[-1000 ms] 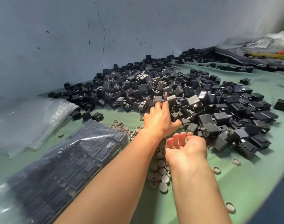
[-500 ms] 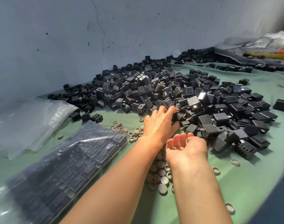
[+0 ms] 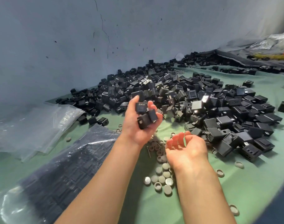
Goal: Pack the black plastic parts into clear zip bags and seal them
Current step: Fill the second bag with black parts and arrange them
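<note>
A few black parts (image 3: 145, 116) sit in the curled fingers of my left hand (image 3: 134, 129), just in front of the big heap (image 3: 210, 101). My right hand (image 3: 185, 148) is palm-up, fingers loosely bent, holding nothing. Below I see green cloth (image 3: 202, 194) strewn with grey caps (image 3: 162, 177), a filled bag (image 3: 65, 167) and empty bags (image 3: 29, 126) on the left, and a cracked wall (image 3: 73, 46) behind.

Black plastic parts (image 3: 194, 101): small boxy housings, some with round holes, heaped loose on the counter (image 3: 202, 199).
Held parts (image 3: 145, 115): a few, tilted, gripped in the left hand (image 3: 133, 128) above the heap's near edge.
Filled zip bag (image 3: 65, 167): clear, packed with rows of parts, lying flat at left.
Empty zip bags (image 3: 33, 126): clear, stacked flat, farther left.
</note>
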The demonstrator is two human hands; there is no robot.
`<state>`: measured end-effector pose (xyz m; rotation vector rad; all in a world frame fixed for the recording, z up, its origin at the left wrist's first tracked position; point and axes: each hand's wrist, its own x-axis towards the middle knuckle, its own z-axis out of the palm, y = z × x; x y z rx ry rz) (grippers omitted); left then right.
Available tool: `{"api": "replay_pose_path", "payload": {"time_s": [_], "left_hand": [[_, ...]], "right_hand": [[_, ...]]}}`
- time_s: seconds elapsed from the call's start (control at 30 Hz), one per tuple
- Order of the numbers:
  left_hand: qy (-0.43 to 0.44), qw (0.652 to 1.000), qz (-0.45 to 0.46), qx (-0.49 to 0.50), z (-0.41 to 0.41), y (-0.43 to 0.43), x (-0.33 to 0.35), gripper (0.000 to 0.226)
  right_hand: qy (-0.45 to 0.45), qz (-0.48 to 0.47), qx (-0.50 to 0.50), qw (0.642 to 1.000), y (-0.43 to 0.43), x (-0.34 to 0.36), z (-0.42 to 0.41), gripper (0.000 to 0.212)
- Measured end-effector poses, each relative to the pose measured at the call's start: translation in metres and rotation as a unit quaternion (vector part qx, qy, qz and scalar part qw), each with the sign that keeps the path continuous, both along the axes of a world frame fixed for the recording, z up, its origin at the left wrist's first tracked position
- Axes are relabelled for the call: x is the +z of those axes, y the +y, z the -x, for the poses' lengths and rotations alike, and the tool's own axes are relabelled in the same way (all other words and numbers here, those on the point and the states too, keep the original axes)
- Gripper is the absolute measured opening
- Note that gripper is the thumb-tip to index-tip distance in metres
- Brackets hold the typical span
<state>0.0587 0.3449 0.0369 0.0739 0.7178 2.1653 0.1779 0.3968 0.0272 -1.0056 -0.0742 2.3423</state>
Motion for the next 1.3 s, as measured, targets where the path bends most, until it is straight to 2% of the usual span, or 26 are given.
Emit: {"api": "replay_pose_path", "payload": {"time_s": [0.03, 0.13, 0.3, 0.37, 0.43, 0.5, 0.53, 0.6, 0.67, 0.7, 0.73, 0.8, 0.87, 0.93, 1.0, 1.17, 1.3], "left_hand": [[-0.051, 0.997, -0.057, -0.014, -0.004, -0.015, 0.002, 0.039], [-0.071, 0.989, -0.125, -0.024, -0.024, -0.057, 0.006, 0.035], [-0.105, 0.984, -0.140, 0.032, -0.055, -0.112, 0.015, 0.031], [-0.115, 0.982, -0.141, 0.048, -0.065, -0.134, 0.017, 0.030], [-0.118, 0.982, -0.139, 0.056, -0.076, -0.160, 0.021, 0.030], [-0.111, 0.985, -0.113, 0.068, -0.086, -0.193, 0.025, 0.030], [-0.102, 0.988, -0.083, 0.079, -0.090, -0.212, 0.027, 0.029], [-0.078, 0.991, 0.018, 0.109, -0.099, -0.253, 0.028, 0.029], [-0.047, 0.972, 0.169, 0.156, -0.106, -0.294, 0.025, 0.029], [-0.026, 0.950, 0.249, 0.188, -0.108, -0.312, 0.022, 0.029], [-0.003, 0.923, 0.317, 0.217, -0.110, -0.326, 0.018, 0.029], [0.031, 0.880, 0.403, 0.251, -0.110, -0.348, 0.011, 0.028], [0.048, 0.864, 0.443, 0.234, -0.108, -0.358, 0.008, 0.030], [0.055, 0.865, 0.467, 0.178, -0.105, -0.358, 0.007, 0.029], [0.076, 0.859, 0.489, 0.131, -0.098, -0.351, 0.009, 0.021], [0.149, 0.829, 0.537, 0.038, -0.078, -0.327, 0.025, 0.012], [0.181, 0.839, 0.514, -0.005, -0.079, -0.319, 0.032, 0.013]], "right_hand": [[0.003, 0.002, 0.017, 1.000, -0.004, 0.002, 0.001, 0.027], [0.014, -0.032, 0.068, 0.997, -0.022, 0.011, 0.004, 0.028], [0.017, -0.112, 0.152, 0.982, -0.062, 0.010, 0.002, 0.024], [0.007, -0.171, 0.181, 0.968, -0.081, 0.007, 0.000, 0.023], [-0.034, -0.288, 0.201, 0.936, -0.102, 0.007, -0.002, 0.024], [-0.087, -0.474, 0.201, 0.853, -0.126, 0.006, -0.008, 0.023], [-0.102, -0.575, 0.195, 0.788, -0.139, 0.003, -0.011, 0.020], [-0.118, -0.758, 0.187, 0.614, -0.166, -0.004, -0.017, 0.013], [-0.147, -0.869, 0.196, 0.429, -0.193, -0.011, -0.022, 0.026], [-0.161, -0.892, 0.199, 0.372, -0.206, -0.013, -0.024, 0.035], [-0.173, -0.902, 0.196, 0.343, -0.217, -0.013, -0.026, 0.042], [-0.194, -0.916, 0.172, 0.308, -0.236, -0.016, -0.029, 0.047], [-0.221, -0.928, 0.148, 0.261, -0.248, -0.020, -0.030, 0.048], [-0.248, -0.929, 0.141, 0.234, -0.254, -0.022, -0.028, 0.043], [-0.263, -0.928, 0.124, 0.234, -0.255, -0.023, -0.025, 0.033], [-0.211, -0.928, 0.071, 0.298, -0.258, -0.023, -0.023, 0.027], [-0.192, -0.925, 0.077, 0.319, -0.255, -0.026, -0.027, 0.022]]}}
